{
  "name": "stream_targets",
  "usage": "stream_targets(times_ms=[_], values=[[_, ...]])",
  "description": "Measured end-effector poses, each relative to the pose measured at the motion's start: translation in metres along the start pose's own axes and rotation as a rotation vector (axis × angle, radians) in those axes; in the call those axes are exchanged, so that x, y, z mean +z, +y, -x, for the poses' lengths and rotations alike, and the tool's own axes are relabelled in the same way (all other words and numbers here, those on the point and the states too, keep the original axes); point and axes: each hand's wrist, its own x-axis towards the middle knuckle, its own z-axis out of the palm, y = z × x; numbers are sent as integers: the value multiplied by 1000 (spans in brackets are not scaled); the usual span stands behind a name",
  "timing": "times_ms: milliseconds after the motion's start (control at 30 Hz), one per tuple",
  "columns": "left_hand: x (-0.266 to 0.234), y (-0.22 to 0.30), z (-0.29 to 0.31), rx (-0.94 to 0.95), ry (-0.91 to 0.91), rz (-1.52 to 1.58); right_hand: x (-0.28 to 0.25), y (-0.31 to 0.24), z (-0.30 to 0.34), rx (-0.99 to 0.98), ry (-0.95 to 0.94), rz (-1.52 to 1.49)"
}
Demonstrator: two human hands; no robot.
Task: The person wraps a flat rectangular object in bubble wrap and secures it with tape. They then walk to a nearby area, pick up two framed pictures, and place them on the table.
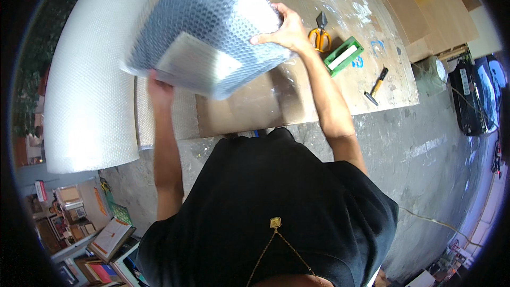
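Note:
A large flat-sided package in bubble wrap (pixel 212 37) is held up, tilted, over the near left part of the worktable (pixel 239 114). A pale rectangular patch shows through the wrap on its near side. At the package's lower left corner, my left hand (pixel 161 88) grips the edge, its fingers partly hidden behind the wrap. My right hand (pixel 287 31) clasps the right edge, thumb on the near face and fingers around the side. Beyond that hand lie orange-handled scissors (pixel 320 38) and a green tape dispenser (pixel 343 56) with a white roll.
A tall roll of bubble wrap (pixel 98 74) stands at the left, with a loose sheet (pixel 180 112) beside it reaching the table. A hammer (pixel 377 86) with a yellow and black handle lies near the right edge. Shelves with frames and books (pixel 109 239) are at the lower left.

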Motion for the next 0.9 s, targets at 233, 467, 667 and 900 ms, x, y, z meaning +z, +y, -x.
stream_targets(times_ms=[233,467,667,900], values=[[-53,-130,57,-409,-121,451,-1,-76,-23,-311,-329,468],[33,-82,136,-311,-435,-871,24,-60,-22,-518,-401,730],[191,12,113,1346,-426,-1640,6,-42,-13,-678,-239,610],[210,-25,64,815,-665,-1810,-44,46,21,-165,604,18]])
